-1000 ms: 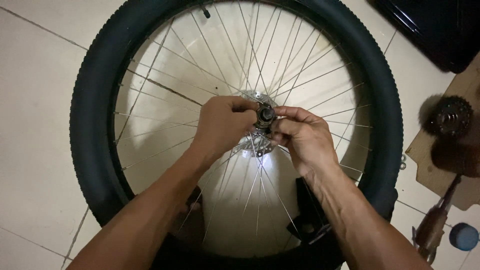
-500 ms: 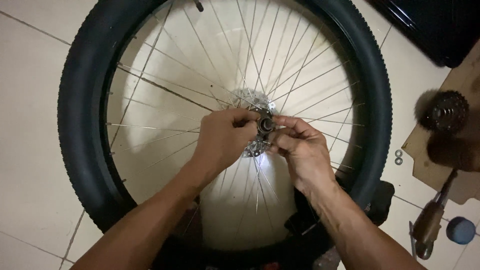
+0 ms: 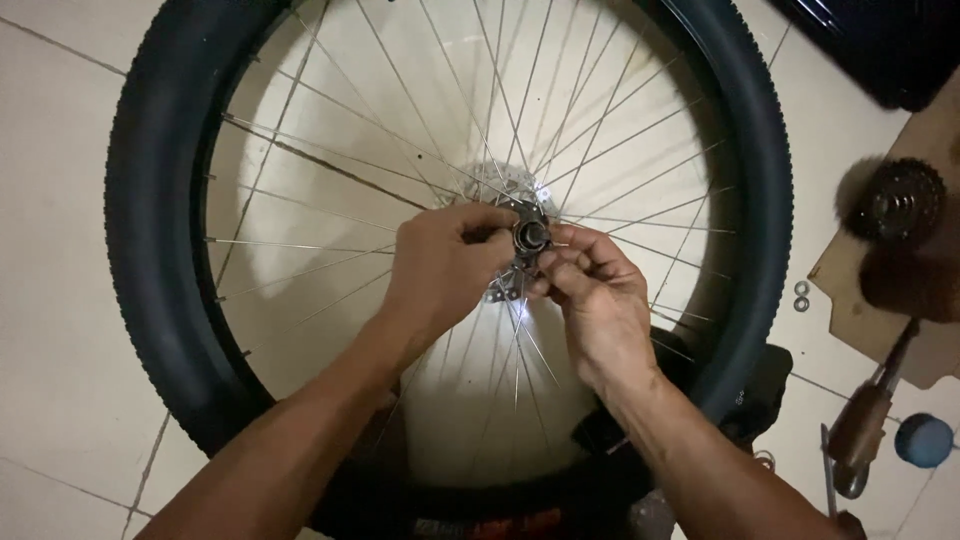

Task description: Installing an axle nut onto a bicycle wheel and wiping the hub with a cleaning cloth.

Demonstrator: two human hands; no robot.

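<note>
Dim overall, with one pool of hard light from above (probably a lamp near the head camera) falling on the tiled floor (image 3: 60, 330) inside the wheel (image 3: 150, 250). Spokes glint, the hub (image 3: 530, 235) flares slightly, corners sink into murk, and the right edge looks soft.

My pale tiled floor (image 3: 60, 150) carries the bicycle wheel (image 3: 150, 250), a cardboard sheet (image 3: 850, 300), two washers (image 3: 801, 294) and a blue cap (image 3: 923, 440).

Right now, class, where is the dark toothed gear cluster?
In the head view, the dark toothed gear cluster sits at far right on a brown board, outside the black tyre.
</note>
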